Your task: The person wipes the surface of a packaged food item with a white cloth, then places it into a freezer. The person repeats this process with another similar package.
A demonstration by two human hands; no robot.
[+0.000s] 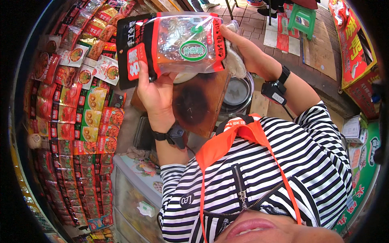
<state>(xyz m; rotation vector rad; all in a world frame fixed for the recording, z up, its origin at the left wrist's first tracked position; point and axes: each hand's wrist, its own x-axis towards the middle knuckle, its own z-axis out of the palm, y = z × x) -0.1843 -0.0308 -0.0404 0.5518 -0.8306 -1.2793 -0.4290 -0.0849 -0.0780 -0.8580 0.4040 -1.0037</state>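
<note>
Between my two hands is a black and red plastic food pouch (188,39) with a clear window, printed with writing. Transparent wrapping shows through the window, with something orange-brown behind it. My left hand (158,91) grips the pouch's lower left part, its thumb over the black and red panel. At the pouch's right end my right hand (247,48) has its thumb along the red edge; the other fingers are hidden. Behind that end is a whitish knitted cloth or glove (236,62); whether my right hand also holds it, I cannot tell. Both wrists wear black strapped devices.
Below the pouch stands a brown wooden surface (209,112) with a dark scorched patch, beside a round metal vessel (237,91). Packaged foods (73,115) cover the left side. A glass-sided cabinet (130,194) stands lower left. A green plastic stool (302,19) and red sign (354,45) stand upper right.
</note>
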